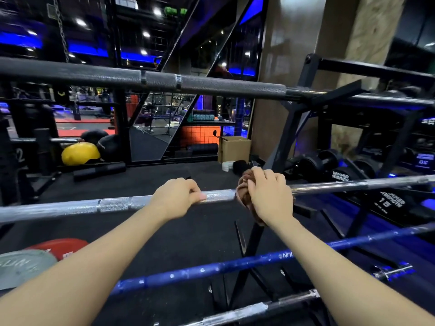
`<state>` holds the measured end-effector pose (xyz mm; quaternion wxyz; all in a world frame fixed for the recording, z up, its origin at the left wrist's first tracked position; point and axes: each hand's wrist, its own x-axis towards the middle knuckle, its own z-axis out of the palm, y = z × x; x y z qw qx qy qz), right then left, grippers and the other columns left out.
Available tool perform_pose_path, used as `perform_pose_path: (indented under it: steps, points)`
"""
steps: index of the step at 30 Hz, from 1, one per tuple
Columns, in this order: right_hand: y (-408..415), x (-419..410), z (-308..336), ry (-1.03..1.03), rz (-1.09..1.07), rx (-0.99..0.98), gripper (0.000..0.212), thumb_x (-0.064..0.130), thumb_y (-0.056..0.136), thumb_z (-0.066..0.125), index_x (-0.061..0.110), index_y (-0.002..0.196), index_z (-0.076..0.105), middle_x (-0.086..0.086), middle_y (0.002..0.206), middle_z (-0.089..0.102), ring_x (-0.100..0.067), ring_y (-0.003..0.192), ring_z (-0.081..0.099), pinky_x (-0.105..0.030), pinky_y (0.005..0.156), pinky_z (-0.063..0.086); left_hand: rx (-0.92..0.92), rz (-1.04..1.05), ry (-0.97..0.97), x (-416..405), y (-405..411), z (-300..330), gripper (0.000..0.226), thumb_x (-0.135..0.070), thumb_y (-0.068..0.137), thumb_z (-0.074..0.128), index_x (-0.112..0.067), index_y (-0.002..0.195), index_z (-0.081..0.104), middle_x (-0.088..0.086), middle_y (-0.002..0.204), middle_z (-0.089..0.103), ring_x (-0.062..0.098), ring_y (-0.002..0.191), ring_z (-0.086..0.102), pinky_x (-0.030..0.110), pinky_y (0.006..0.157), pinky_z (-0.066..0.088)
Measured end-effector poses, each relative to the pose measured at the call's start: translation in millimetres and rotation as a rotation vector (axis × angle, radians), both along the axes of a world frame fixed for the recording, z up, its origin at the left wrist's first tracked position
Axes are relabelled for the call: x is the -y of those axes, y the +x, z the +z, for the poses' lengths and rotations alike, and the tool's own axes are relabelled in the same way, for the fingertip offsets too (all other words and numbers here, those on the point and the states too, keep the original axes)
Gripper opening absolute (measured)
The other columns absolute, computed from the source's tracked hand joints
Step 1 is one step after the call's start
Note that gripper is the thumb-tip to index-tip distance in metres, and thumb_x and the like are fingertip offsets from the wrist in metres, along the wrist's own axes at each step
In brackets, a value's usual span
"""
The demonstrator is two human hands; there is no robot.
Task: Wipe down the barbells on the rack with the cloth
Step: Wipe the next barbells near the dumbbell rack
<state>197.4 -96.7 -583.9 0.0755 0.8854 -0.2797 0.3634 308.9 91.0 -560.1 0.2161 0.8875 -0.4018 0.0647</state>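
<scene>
Several barbells lie across a black rack (294, 128). A silver barbell (113, 204) crosses the middle of the view. My left hand (176, 196) grips it from above, fingers curled over the knurled part. Just to the right, my right hand (270, 194) holds a brown cloth (242, 196) wrapped round the same bar. Above runs a dark grey barbell (164, 81). Below lie a blue barbell (211, 267) and another silver-and-black bar (259, 309).
Black dumbbells (339, 170) sit on shelves to the right. A cardboard box (235, 149) stands on the dark floor behind the rack, a yellow ball (80, 152) at the left. Red and grey weight plates (42, 257) lie at the lower left.
</scene>
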Motion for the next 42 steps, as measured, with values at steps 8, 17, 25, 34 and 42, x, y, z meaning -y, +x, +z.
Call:
perform_pose_path:
  steps: [8,17,25,34,42]
  points:
    - [6,-65,-33,-0.087,0.188,0.232,0.038,0.026,0.087,0.047,0.016,0.122,0.059,-0.003,0.114,0.062,-0.028,0.106,0.05,-0.04,0.09,0.045,0.029,0.034,-0.019,5,-3,0,0.023,-0.045,0.094,0.049,-0.026,0.094,0.062,-0.005,0.098,0.064,0.015,0.095,0.051,0.028,0.069,0.038]
    - [39,-26,38,0.283,0.129,-0.27,0.036,0.041,0.095,0.034,0.023,0.102,0.065,-0.003,0.103,0.066,-0.029,0.096,0.059,-0.037,0.073,0.037,0.057,0.028,-0.017,3,-2,-3,0.027,-0.047,0.094,0.048,-0.025,0.099,0.063,-0.007,0.093,0.056,0.013,0.092,0.048,0.029,0.072,0.041]
    - [22,-49,-19,-0.098,0.157,0.162,0.035,0.041,0.091,0.036,0.03,0.092,0.068,0.004,0.089,0.061,-0.024,0.091,0.057,-0.043,0.079,0.047,0.059,0.035,-0.032,5,-3,-4,0.03,-0.05,0.093,0.049,-0.024,0.092,0.062,-0.006,0.091,0.06,0.014,0.088,0.051,0.028,0.067,0.04]
    - [38,-35,28,0.132,0.133,-0.185,0.04,0.042,0.097,0.031,0.025,0.099,0.067,0.0,0.097,0.066,-0.025,0.092,0.059,-0.036,0.073,0.039,0.114,0.029,-0.033,3,-5,-4,0.032,-0.05,0.094,0.046,-0.023,0.099,0.064,-0.003,0.092,0.061,0.018,0.093,0.052,0.028,0.067,0.035]
    - [6,-34,-22,-0.215,0.266,0.164,0.04,0.036,0.093,0.04,0.019,0.116,0.067,-0.005,0.101,0.067,-0.026,0.093,0.062,-0.039,0.08,0.051,0.17,0.052,-0.033,4,-5,-8,0.033,-0.049,0.096,0.043,-0.024,0.102,0.064,-0.002,0.095,0.061,0.018,0.095,0.051,0.028,0.067,0.034]
